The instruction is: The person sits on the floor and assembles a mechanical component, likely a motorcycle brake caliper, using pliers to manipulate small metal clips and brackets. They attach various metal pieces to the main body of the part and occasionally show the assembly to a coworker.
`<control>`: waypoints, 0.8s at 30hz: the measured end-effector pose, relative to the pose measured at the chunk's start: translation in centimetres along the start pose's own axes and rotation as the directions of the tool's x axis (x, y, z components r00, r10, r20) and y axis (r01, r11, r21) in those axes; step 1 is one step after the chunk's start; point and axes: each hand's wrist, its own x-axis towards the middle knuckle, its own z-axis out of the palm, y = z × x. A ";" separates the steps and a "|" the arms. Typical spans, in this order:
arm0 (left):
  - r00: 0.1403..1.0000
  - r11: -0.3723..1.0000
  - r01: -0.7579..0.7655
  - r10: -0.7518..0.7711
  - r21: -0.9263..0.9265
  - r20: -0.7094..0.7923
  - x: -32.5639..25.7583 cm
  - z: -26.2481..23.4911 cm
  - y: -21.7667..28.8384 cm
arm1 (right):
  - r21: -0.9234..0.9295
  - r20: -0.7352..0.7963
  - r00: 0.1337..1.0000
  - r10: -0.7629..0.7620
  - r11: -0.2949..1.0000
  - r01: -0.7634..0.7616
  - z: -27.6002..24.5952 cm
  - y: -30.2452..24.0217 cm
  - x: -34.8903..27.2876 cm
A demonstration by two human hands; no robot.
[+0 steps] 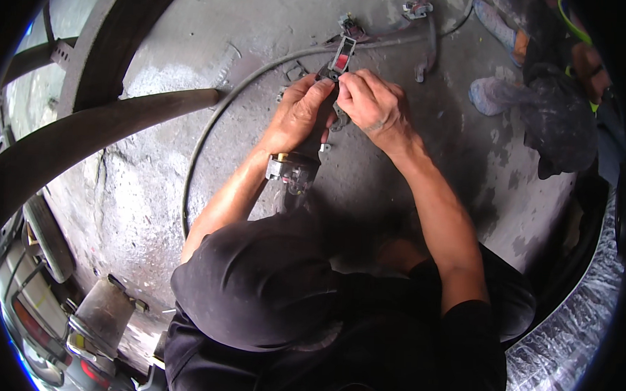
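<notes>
In front of me, both hands meet at a small metal part (343,56), a grey frame with a dark and red insert. My left hand (296,118) is closed around its near end, thumb on top. Against the same end my right hand (374,109) pinches, its fingers bent; whatever sits between its fingertips is hidden. A dark metal piece (339,120) shows just below the hands, and I cannot tell whether it joins the held part. Under my left wrist is a round grey metal housing (293,170).
A grey hose (208,140) curves across the concrete floor, passing beyond my hands. Other metal pieces (417,9) lie farther off. A dark curved beam (101,127) reaches in from the left. Another person's dusty shoes (489,97) are at the upper right. Tools (90,367) crowd the lower left.
</notes>
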 end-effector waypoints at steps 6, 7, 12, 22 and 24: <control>1.000 0.999 -0.003 0.003 0.039 -0.019 -0.2 0.2 -0.1 | 0.102 -0.061 0.996 0.066 0.993 -0.060 0.9 0.2 -0.6; 0.999 1.000 -0.004 0.005 0.023 -0.038 -0.1 0.0 -0.5 | 0.111 -0.050 0.997 0.062 0.992 -0.056 1.0 0.2 -0.7; 0.997 0.998 -0.001 0.006 0.061 -0.082 0.3 -0.7 -1.3 | 0.125 -0.031 0.998 0.064 0.990 -0.059 0.9 -0.2 -0.6; 0.995 0.996 -0.085 0.084 -0.016 -0.056 0.0 0.6 -0.9 | 0.246 -0.205 0.932 0.298 0.938 -0.245 1.6 -2.4 -0.9; 0.990 0.991 -0.122 0.118 -0.047 -0.080 0.0 0.6 -1.2 | 0.490 -0.097 0.819 0.565 0.744 -0.455 1.6 -3.8 -1.1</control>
